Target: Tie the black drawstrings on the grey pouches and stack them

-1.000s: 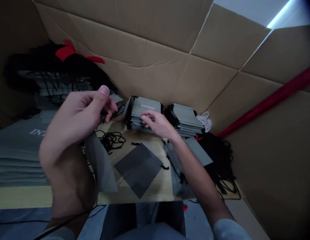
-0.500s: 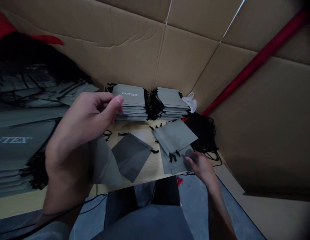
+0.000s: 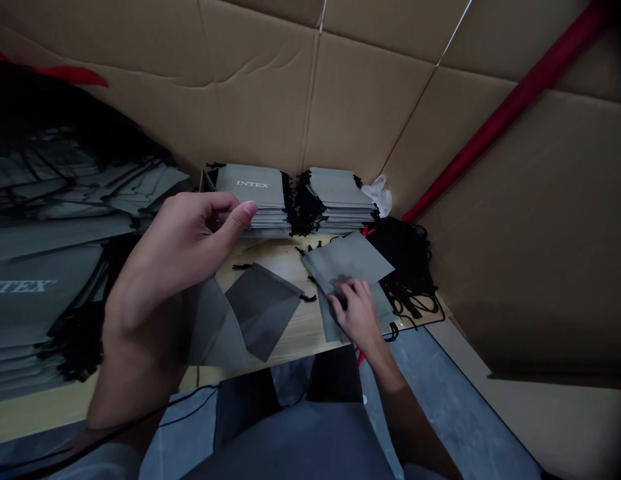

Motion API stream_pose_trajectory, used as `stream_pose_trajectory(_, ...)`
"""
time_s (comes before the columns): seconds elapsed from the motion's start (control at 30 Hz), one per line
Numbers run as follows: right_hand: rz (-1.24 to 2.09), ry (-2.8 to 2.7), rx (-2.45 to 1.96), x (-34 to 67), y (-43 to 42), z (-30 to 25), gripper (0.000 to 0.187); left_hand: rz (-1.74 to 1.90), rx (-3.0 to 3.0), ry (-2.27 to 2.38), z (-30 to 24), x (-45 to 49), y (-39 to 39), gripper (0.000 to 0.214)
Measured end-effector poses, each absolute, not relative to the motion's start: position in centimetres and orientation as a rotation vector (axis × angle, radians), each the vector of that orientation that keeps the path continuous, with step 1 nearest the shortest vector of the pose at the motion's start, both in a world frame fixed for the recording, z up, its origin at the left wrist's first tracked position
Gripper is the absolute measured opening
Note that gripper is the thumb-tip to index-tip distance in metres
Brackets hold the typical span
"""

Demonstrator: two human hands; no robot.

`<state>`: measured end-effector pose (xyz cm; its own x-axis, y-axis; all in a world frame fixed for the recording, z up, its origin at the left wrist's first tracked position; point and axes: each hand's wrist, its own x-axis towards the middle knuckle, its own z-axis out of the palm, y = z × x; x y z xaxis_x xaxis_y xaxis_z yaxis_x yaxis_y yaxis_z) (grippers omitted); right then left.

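My left hand [image 3: 175, 260] is raised over the table with thumb and fingers pinched on the top of a grey drawstring pouch [image 3: 210, 327] that hangs down from it. My right hand [image 3: 355, 310] lies on a small pile of loose grey pouches [image 3: 347, 263] at the table's right, fingers curled onto the black cords there. A dark grey pouch [image 3: 263, 307] lies flat on the wooden table [image 3: 285, 260] between my hands. At the back stand two neat stacks of grey pouches, one marked INTEX [image 3: 253, 193] and one plain [image 3: 337, 197].
Tall stacks of larger grey INTEX bags [image 3: 35, 293] fill the left. Tangled black cords [image 3: 410, 267] lie at the right edge. Cardboard walls [image 3: 365, 100] enclose the table, with a red bar [image 3: 495, 127] along the right wall. A white plastic scrap [image 3: 381, 195] sits at the back corner.
My right hand left the INTEX stack at the back, went down to the table's right front edge, then up onto the loose pouches. The view tilted down and to the right.
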<state>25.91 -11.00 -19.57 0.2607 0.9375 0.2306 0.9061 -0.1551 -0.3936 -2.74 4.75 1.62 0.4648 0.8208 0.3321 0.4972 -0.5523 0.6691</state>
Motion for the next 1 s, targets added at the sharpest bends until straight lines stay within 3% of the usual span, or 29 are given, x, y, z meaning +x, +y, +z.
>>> stream_pose_trajectory(0.2,0.206,-1.945,-2.004,25.5,-4.3,-19.4,0.024,0.911,2.312,1.02,1.2,-2.9,5.0,0.044)
stream_pose_trajectory(0.37,0.273,-1.963,-1.938,25.8,-1.6,-20.6,0.002,0.939,2.276,1.016,0.9,-3.2,5.7,0.047)
stream_pose_trajectory(0.47,0.309,-1.928,-1.823,26.6,-0.7,-20.0,0.01,0.958,2.285,1.004,1.0,-3.3,5.8,0.046)
stream_pose_trajectory(0.93,0.3,-1.519,-1.149,26.4,2.5,-4.7,0.012,0.753,2.164,0.826,-0.7,-0.1,5.5,0.046)
stream_pose_trajectory(1.0,0.315,-1.542,-1.056,24.7,2.2,-3.3,0.015,0.746,2.122,0.805,-1.0,0.4,5.1,0.056)
